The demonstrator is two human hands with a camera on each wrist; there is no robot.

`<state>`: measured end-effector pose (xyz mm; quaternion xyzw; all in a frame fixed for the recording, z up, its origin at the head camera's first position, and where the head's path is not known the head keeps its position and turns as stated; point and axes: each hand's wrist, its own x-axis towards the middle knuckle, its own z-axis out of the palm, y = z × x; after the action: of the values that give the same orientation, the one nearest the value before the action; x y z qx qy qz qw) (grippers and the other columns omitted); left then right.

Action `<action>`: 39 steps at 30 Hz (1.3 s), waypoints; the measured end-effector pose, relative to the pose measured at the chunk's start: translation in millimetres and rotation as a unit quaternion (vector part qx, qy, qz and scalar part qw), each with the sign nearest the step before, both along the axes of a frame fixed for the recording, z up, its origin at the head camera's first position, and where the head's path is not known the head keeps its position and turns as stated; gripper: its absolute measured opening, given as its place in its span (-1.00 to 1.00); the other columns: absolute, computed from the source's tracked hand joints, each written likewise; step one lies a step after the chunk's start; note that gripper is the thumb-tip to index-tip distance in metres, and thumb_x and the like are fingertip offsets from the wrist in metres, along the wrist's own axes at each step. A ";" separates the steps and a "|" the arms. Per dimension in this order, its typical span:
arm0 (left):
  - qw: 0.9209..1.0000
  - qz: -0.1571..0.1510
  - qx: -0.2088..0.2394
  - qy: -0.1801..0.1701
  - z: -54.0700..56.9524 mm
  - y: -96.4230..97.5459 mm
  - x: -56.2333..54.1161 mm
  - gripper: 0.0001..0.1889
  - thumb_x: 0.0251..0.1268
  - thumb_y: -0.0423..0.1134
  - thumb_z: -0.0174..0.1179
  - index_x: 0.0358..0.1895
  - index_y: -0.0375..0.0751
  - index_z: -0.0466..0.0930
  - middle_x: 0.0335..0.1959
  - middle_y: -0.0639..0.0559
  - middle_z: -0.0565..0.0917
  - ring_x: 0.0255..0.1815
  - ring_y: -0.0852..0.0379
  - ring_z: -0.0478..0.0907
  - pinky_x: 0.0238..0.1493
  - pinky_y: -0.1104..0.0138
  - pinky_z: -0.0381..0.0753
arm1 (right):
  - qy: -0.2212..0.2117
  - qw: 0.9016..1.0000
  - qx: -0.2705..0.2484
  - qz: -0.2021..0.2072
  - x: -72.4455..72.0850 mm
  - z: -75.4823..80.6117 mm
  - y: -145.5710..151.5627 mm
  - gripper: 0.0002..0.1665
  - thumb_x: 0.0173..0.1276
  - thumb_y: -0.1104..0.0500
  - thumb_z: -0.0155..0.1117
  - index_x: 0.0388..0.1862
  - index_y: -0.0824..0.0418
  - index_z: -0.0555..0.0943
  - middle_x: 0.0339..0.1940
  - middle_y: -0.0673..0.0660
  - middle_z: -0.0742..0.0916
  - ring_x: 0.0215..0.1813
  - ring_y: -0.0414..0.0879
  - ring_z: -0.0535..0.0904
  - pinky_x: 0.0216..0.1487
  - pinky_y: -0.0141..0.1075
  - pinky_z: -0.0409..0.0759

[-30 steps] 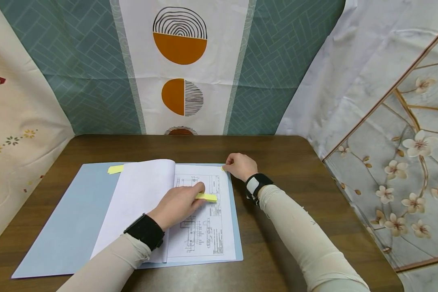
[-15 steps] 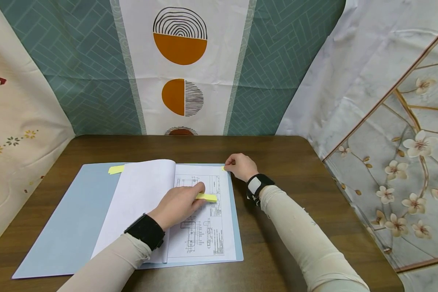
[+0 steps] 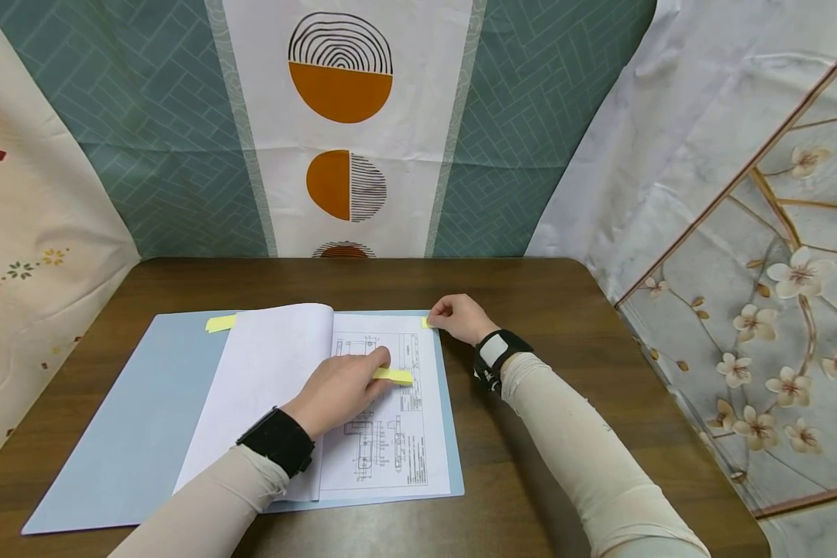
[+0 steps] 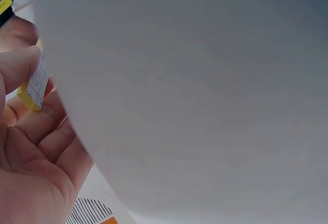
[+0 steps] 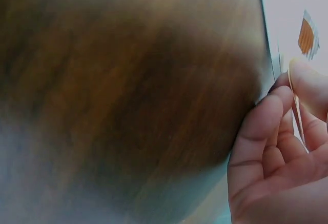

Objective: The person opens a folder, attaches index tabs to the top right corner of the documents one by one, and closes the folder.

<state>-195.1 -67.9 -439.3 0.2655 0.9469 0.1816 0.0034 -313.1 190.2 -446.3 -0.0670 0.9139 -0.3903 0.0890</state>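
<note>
In the head view a light blue folder (image 3: 125,434) lies spread on the table, holding a page of technical drawings (image 3: 418,457). My left hand (image 3: 338,391) grips a narrow pad of yellow sticky notes (image 3: 394,377) over that page; the left wrist view shows the pad's edge (image 4: 36,90) under the thumb. At the page's upper right corner my right hand (image 3: 463,319) pinches a small yellow sticky note (image 3: 425,322), mostly hidden by the fingertips. From the right wrist, thumb (image 5: 310,85) and forefinger meet at the paper's thin edge.
White pages (image 3: 258,387) are turned over to the left, curving up at the fold. Another yellow sticky note (image 3: 220,324) sticks out at their upper left. The brown wooden table (image 3: 565,333) ends at a hanging printed cloth (image 3: 349,178).
My right hand has shifted very slightly right along the page corner, and a bit more of the yellow sticky note shows there. The left hand and its pad stay in place.
</note>
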 end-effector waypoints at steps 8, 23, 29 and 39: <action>1.000 0.001 0.002 0.009 -0.2 -1.0 -0.2 -0.73 0.52 -0.11 0.48 0.03 -0.01 0.57 -0.35 0.17 0.67 -0.45 0.20 0.50 -0.32 0.29 0.49 | 0.016 0.998 0.048 -0.025 -0.4 -2.1 -9.3 -0.83 0.60 0.10 0.47 -0.07 0.19 0.81 -0.12 0.11 0.77 -0.06 0.06 0.60 -0.02 -0.12 0.56; 1.000 -0.011 0.005 0.006 -7.2 6.4 3.9 -0.77 0.54 -0.11 0.46 0.01 0.02 0.57 -0.37 0.21 0.64 -0.47 0.24 0.50 -0.36 0.33 0.47 | 0.047 0.994 0.090 -0.026 2.7 -21.9 -1.7 -0.85 0.52 0.07 0.45 -0.22 0.11 0.75 -0.32 0.03 0.73 -0.21 0.01 0.62 -0.13 -0.09 0.55; 1.000 -0.003 0.009 0.001 -6.2 2.9 2.9 -0.76 0.54 -0.10 0.46 0.03 0.03 0.58 -0.36 0.21 0.65 -0.46 0.23 0.51 -0.34 0.32 0.48 | 0.029 0.993 0.111 -0.034 3.7 -12.4 -13.6 -0.74 0.54 -0.02 0.51 -0.19 0.11 0.69 -0.29 0.07 0.71 -0.18 0.04 0.62 -0.14 -0.10 0.50; 1.000 -0.001 0.012 0.006 -2.4 -2.0 3.0 -0.75 0.54 -0.10 0.46 0.06 0.02 0.58 -0.33 0.20 0.67 -0.44 0.23 0.51 -0.34 0.32 0.48 | 0.033 0.991 0.123 -0.033 -1.8 -8.3 -20.3 -0.68 0.51 -0.05 0.56 -0.14 0.12 0.65 -0.26 0.08 0.70 -0.21 0.02 0.60 -0.22 -0.15 0.45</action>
<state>-192.1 -69.9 -441.7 0.2679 0.9443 0.1912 -0.0056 -314.9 169.9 -454.6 -0.0378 0.9591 -0.2755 0.0533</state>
